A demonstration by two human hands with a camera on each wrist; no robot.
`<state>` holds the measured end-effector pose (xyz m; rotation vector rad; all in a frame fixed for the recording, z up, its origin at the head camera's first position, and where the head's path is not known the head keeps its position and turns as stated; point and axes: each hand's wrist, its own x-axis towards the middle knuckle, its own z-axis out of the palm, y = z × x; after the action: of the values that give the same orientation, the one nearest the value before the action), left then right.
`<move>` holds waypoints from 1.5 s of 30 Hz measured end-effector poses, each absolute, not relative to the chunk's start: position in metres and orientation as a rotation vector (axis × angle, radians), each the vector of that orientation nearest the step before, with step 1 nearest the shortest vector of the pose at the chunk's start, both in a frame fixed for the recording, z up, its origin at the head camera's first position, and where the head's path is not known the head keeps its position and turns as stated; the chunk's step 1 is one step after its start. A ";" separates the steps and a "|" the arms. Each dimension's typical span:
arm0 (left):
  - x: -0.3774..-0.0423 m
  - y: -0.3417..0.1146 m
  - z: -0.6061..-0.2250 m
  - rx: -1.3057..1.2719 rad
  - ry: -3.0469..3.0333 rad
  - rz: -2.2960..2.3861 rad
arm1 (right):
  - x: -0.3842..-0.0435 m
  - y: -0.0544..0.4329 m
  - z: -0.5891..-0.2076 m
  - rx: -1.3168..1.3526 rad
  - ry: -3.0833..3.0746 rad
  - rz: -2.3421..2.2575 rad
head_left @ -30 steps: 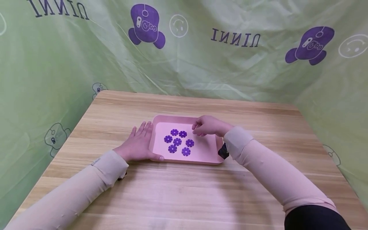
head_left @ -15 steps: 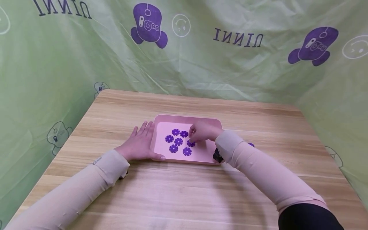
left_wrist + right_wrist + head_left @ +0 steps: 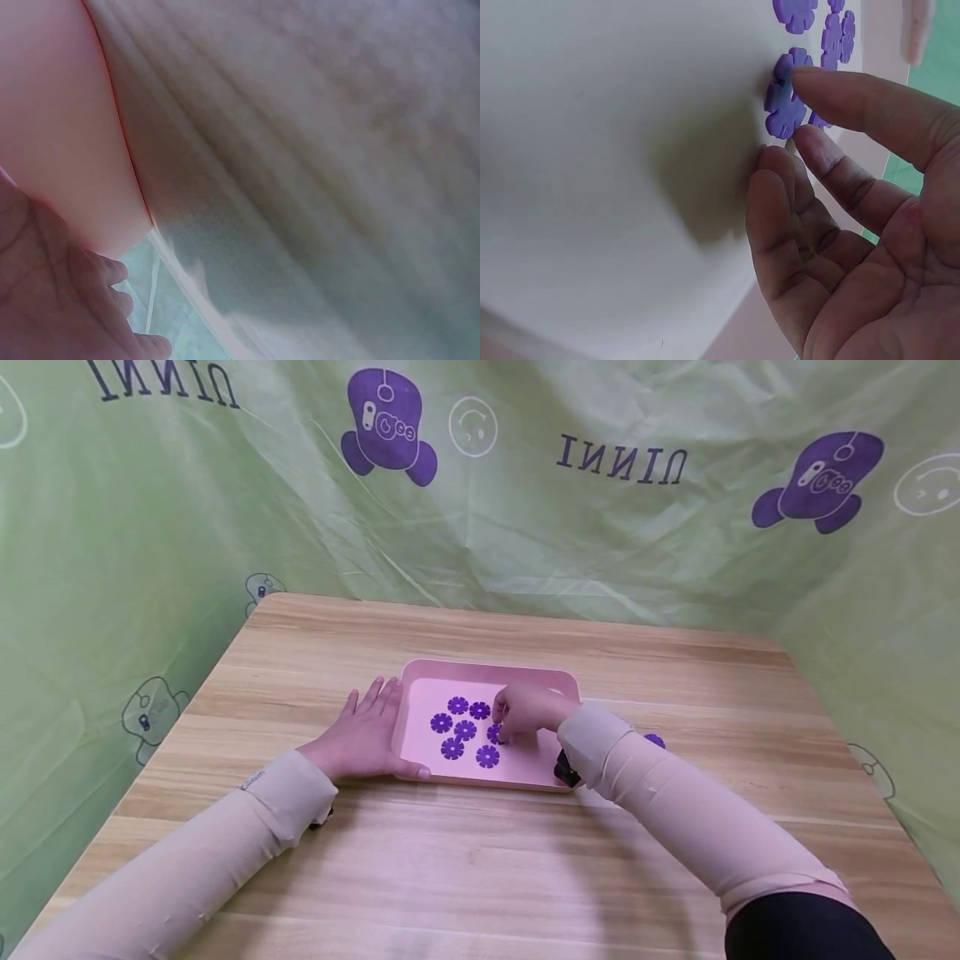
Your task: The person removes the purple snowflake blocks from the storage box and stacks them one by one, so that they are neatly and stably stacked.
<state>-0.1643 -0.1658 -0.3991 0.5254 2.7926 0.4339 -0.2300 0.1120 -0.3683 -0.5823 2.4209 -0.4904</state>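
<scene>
A pink tray (image 3: 487,670) holds several purple snowflake discs, flat and notched round their edges. One disc (image 3: 465,730) lies amid the group. My right hand (image 3: 528,708) reaches into the tray. Its thumb and index finger pinch at the edges of the rightmost snowflake disc (image 3: 786,112), which the right wrist view shows close up; the other fingers are curled. My left hand (image 3: 363,735) rests at the tray's left end, fingers spread straight and thumb along the near rim. The left wrist view holds mostly a blurred sleeve and part of the palm (image 3: 45,277).
Another purple disc (image 3: 655,741) lies on the table to the right of the tray, partly behind the right sleeve. The wooden table (image 3: 465,868) reaches back to a green printed curtain (image 3: 510,543), which hangs around the back and sides.
My right hand has moved left and down within the tray, onto the rightmost disc. The disc on the table has come into sight beyond the sleeve. My left hand stays at the tray.
</scene>
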 end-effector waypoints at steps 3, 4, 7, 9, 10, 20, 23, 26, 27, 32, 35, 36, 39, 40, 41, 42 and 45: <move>-0.164 -0.166 -0.399 0.526 2.796 0.432 | -0.230 0.111 -0.368 -0.588 2.425 -0.479; -0.164 -0.165 -0.399 0.527 2.796 0.433 | -0.230 0.111 -0.368 -0.590 2.424 -0.480; -0.164 -0.165 -0.398 0.526 2.792 0.432 | -0.229 0.111 -0.368 -0.596 2.422 -0.474; -0.164 -0.165 -0.399 0.526 2.789 0.434 | -0.228 0.111 -0.368 -0.607 2.426 -0.466; -0.164 -0.165 -0.399 0.526 2.790 0.433 | -0.228 0.111 -0.368 -0.613 2.427 -0.462; -0.164 -0.167 -0.401 0.525 2.794 0.427 | -0.228 0.109 -0.370 -0.684 2.442 -0.410; -0.164 -0.167 -0.402 0.526 2.794 0.430 | -0.227 0.108 -0.370 -0.670 2.442 -0.410; -0.164 -0.167 -0.403 0.529 2.793 0.432 | -0.227 0.108 -0.370 -0.658 2.439 -0.407; -0.164 -0.167 -0.402 0.531 2.793 0.431 | -0.226 0.108 -0.370 -0.649 2.436 -0.408; -0.165 -0.166 -0.400 0.532 2.795 0.432 | -0.226 0.108 -0.368 -0.648 2.432 -0.380; -0.165 -0.165 -0.400 0.530 2.796 0.431 | -0.225 0.108 -0.366 -0.649 2.431 -0.369; -0.165 -0.165 -0.400 0.531 2.796 0.430 | -0.225 0.108 -0.365 -0.647 2.427 -0.369; -0.166 -0.166 -0.401 0.529 2.797 0.423 | -0.226 0.109 -0.365 -0.628 2.415 -0.379; -0.166 -0.166 -0.401 0.528 2.798 0.423 | -0.226 0.109 -0.365 -0.628 2.412 -0.382; -0.166 -0.166 -0.401 0.528 2.798 0.422 | -0.226 0.110 -0.365 -0.630 2.411 -0.384; -0.166 -0.166 -0.401 0.528 2.798 0.420 | -0.227 0.111 -0.366 -0.635 2.411 -0.387; -0.165 -0.166 -0.402 0.528 2.802 0.420 | -0.228 0.113 -0.367 -0.646 2.413 -0.401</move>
<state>-0.1650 -0.1658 -0.4019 0.5284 2.8015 0.4204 -0.2283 0.1135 -0.3670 -0.6463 2.4132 -0.4011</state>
